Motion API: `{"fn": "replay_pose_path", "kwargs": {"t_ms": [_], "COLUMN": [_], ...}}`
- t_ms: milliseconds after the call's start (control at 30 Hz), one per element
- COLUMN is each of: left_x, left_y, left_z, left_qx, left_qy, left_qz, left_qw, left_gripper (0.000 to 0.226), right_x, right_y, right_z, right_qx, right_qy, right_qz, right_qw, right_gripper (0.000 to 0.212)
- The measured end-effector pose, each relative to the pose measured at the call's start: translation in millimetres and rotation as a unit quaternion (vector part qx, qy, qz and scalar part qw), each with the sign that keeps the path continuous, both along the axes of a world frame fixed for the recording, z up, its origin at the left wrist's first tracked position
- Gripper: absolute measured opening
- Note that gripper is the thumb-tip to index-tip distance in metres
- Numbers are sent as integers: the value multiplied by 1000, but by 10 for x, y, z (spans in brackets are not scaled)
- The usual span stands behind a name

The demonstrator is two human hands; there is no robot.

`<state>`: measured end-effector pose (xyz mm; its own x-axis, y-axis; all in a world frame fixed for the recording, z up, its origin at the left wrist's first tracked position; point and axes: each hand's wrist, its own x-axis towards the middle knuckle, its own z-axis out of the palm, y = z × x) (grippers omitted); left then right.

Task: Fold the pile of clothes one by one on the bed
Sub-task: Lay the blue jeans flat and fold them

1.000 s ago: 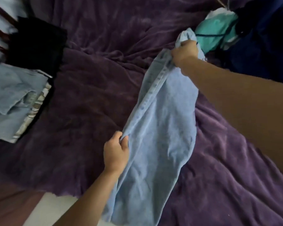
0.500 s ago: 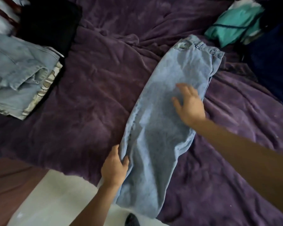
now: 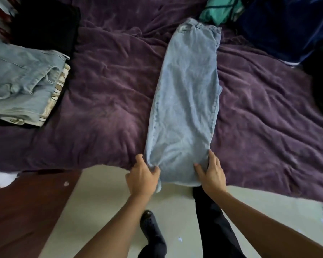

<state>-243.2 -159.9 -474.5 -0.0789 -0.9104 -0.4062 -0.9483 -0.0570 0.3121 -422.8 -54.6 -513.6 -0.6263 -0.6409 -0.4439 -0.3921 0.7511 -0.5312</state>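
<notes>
At bed [image 3: 110,108] edge — jeans [image 3: 186,99] w/ hands [image 3: 143,176] [image 3: 212,174]

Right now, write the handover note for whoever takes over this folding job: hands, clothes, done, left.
Left hand: grips the left hem corner of the jeans.
Right hand: pinches the right hem corner.
Jeans: flat on the bed, leg on leg, waistband far, hem over the near edge.
Folded stack: far left on the bed, denim on top.
Unfolded pile: far right corner, teal and navy pieces.
Done: jeans halved lengthwise and laid out.
To do: probably bring the hem up to the waistband, move the jeans to the stack, then take the next piece from the pile.
</notes>
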Motion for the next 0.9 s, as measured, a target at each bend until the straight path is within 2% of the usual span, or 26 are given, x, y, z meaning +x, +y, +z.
{"fn": "replay_pose_path", "kwargs": {"t_ms": [100, 200, 267, 333, 500, 600, 667, 767, 833, 900], "left_x": [97, 241, 376, 563, 1032, 923, 668, 167, -137, -351], "left_y": [26, 28, 75, 125, 223, 45, -204, -713, -1032, -1234], "left_z": [15, 67, 80, 81, 134, 346, 524, 677, 651, 540], "left_qx": [8, -66, -109, -106, -11, -2, -51, -62, -32, -45], "left_qy": [3, 134, 196, 205, 114, 148, 188, 233, 259, 222], "left_qz": [-24, -11, -47, -102, -252, -209, -180, -121, -73, -54], "left_qw": [1000, 989, 973, 968, 961, 967, 964, 963, 963, 972], "left_gripper": [45, 44, 43, 38, 30, 25, 26, 36, 47, 57], "right_x": [293, 414, 544, 720, 917, 764, 537, 77, -250, -504], "right_y": [2, -70, 2, 170, 679, 627, 375, -178, -552, -808], "right_z": [142, 174, 217, 264, 425, 671, 830, 912, 851, 751], "right_qx": [-65, -95, -84, -73, -82, -138, -165, -165, -157, -161], "right_qy": [-84, -169, -186, -188, -127, -90, -55, -6, -26, -76], "right_qz": [-115, -186, -151, -105, -28, -25, -38, -70, -102, -141], "right_qw": [988, 963, 967, 974, 988, 986, 984, 984, 982, 974], "right_gripper": [85, 101, 104, 103, 89, 78, 63, 43, 41, 49]}}
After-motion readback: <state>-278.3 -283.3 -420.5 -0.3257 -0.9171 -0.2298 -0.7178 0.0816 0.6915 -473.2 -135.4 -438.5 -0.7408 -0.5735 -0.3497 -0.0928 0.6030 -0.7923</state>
